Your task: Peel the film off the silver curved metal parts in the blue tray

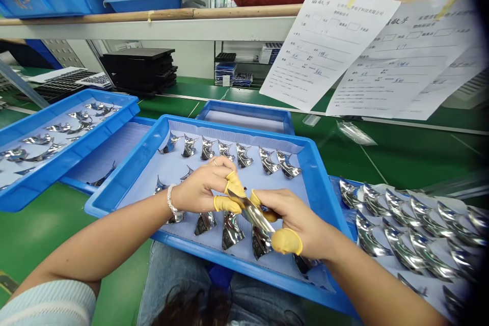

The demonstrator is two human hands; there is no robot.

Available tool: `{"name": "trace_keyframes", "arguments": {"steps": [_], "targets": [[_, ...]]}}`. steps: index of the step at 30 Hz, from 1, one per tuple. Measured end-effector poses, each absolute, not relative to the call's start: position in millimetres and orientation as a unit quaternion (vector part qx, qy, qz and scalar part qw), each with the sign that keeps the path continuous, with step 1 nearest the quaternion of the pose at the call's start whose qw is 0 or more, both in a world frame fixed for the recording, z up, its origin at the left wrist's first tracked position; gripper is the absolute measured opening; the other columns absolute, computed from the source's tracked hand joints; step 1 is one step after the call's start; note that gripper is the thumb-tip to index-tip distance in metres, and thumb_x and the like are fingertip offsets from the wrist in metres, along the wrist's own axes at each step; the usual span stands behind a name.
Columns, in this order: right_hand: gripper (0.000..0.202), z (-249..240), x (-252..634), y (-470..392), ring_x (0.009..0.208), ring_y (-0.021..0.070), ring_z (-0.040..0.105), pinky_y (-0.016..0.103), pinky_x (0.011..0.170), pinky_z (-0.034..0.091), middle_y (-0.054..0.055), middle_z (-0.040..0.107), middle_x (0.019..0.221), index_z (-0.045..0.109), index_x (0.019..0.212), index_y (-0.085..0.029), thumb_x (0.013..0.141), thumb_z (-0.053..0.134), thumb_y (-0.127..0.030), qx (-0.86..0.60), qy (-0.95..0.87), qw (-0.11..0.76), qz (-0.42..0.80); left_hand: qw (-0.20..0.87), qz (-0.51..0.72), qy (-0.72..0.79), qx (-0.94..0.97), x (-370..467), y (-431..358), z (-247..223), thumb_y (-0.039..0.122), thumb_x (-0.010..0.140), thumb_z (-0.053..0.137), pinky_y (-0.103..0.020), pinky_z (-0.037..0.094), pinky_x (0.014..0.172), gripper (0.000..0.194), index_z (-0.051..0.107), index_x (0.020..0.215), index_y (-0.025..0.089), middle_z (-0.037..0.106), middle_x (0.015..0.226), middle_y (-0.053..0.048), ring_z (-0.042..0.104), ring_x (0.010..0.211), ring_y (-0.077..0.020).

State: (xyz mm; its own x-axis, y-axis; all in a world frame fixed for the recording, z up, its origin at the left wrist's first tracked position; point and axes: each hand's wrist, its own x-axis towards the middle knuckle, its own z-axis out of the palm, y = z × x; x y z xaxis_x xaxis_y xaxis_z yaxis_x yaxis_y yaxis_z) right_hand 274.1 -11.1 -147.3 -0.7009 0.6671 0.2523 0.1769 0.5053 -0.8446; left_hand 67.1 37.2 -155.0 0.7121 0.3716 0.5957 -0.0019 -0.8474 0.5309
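A shiny curved metal part (256, 215) is held above the blue tray (160, 125) in front of me. My left hand (208, 186), in yellow finger cots, pinches its upper left end. Yellow-tipped fingers of my right hand (294, 219) grip the same part along its right side and lower end. Below and behind my hands, similar chrome parts lie in rows on the tray's pale liner; a back-row part (244, 155) is fully visible, while my hands and forearms cover some front ones.
At the left, a tilted blue tray (69, 158) holds more chrome parts. Rows of them (401, 209) lie to the right. Another blue tray (244, 112) sits behind. Paper forms (328, 46) hang from the shelf edge (198, 28). Black trays (139, 69) are stacked at back left.
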Motion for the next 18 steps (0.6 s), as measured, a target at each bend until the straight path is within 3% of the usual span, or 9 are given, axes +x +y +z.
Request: {"name": "trace_keyframes", "arguments": {"steps": [5,18], "targets": [[0.067,-149.8,272.3,-10.7,0.054,0.0116,0.023,0.025,0.047,0.02,-0.005,0.032,0.06,0.038,0.064,-0.019,0.073,0.036,-0.086,-0.254,-0.83,0.278,0.411,0.24,0.368,0.077,0.895,67.8,37.3,-155.6,0.048,0.086,0.052,-0.031,0.041,0.083,0.034,0.069,0.076,0.02,0.068,0.072,-0.004,0.056,0.073,-0.013],[0.067,-152.7,270.0,-10.8,0.051,0.0099,0.02,0.024,0.045,0.017,-0.006,0.025,0.056,0.03,0.059,-0.019,0.073,0.04,-0.084,-0.218,-0.823,0.269,0.451,0.249,0.363,0.054,0.896,67.7,39.0,-158.9,0.04,0.084,0.057,-0.032,0.042,0.086,0.027,0.069,0.073,0.019,0.067,0.073,-0.007,0.054,0.083,-0.0166]]}}
